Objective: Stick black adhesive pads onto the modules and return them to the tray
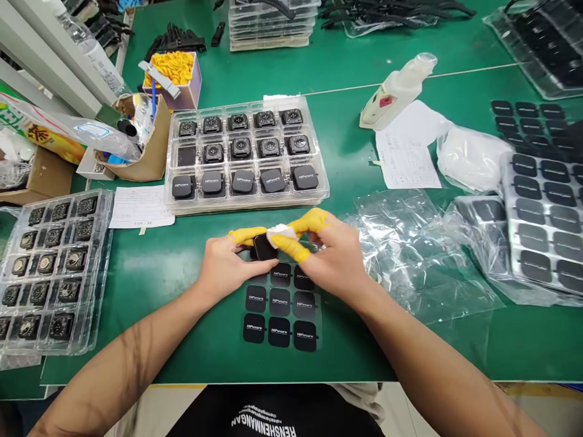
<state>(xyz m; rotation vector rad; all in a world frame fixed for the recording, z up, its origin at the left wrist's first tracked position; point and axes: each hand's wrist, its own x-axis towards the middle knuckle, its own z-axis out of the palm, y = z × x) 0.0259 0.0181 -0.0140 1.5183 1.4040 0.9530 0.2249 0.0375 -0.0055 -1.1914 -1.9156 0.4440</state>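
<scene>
Pinching a blk square watch body (265,247) at its L side, L hand (223,264) has the index, in a yellow finger cot, along the far edge & bare thumb along the near edge; can't tell how its other fingers sit, mostly hidden. R hand (337,252) squeezes a wad of white cloth (282,232) btwn thumb & index, both in yellow cots, cloth touching the watch's upper R corner. Watch is held above the far end of a clear sheet w/ blk HiFuture squares (279,301), flat on the green table (204,346), partly covered by hands.

Beyond the hands: clear plastic tray (246,204), 3 rows. Back row 5 watches, mid row 4, both sensor side up; front row 5 w/ HiFuture squares on top. Second tray (101,273) of watches far L. Paper slip (139,206) btwn the two. Cardboard box (152,155) of odds & ends just L of main tray; small box (194,85) of yellow cots behind it. To R: white bottle (394,97) by some papers (405,155), crumpled clear film (405,249) near R hand, stacked sheets of blk squares (542,224) at far R.
</scene>
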